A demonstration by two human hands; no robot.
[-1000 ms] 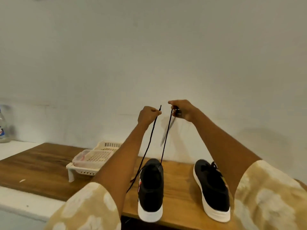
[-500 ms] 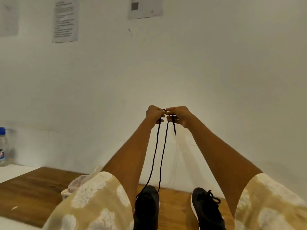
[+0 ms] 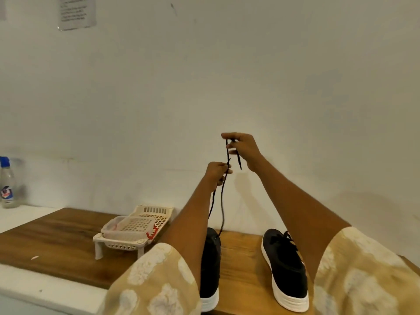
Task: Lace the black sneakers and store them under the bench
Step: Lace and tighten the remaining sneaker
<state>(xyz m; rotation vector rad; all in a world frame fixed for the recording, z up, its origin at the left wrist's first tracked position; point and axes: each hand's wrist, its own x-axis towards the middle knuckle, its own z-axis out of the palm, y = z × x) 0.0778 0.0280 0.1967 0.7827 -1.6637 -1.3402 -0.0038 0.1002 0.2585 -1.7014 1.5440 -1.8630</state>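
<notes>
Two black sneakers with white soles stand on the wooden bench (image 3: 243, 264). The left sneaker (image 3: 210, 264) is partly hidden behind my left forearm; the right sneaker (image 3: 287, 267) has its laces in. A black shoelace (image 3: 222, 201) rises in two strands from the left sneaker's toe end. My left hand (image 3: 217, 172) grips both strands partway up. Higher and to the right, my right hand (image 3: 242, 148) pinches the lace ends, and one tip dangles below its fingers.
A cream plastic basket rack (image 3: 136, 228) stands on the bench left of the shoes. On the white ledge at far left is a clear bottle (image 3: 6, 183) with a blue cap. A white wall lies close behind, with a paper notice (image 3: 76, 11) high up.
The hands were side by side at the lace ends. Now the left hand has dropped lower on the strands while the right stays above. The camera has tilted down, showing more of the bench.
</notes>
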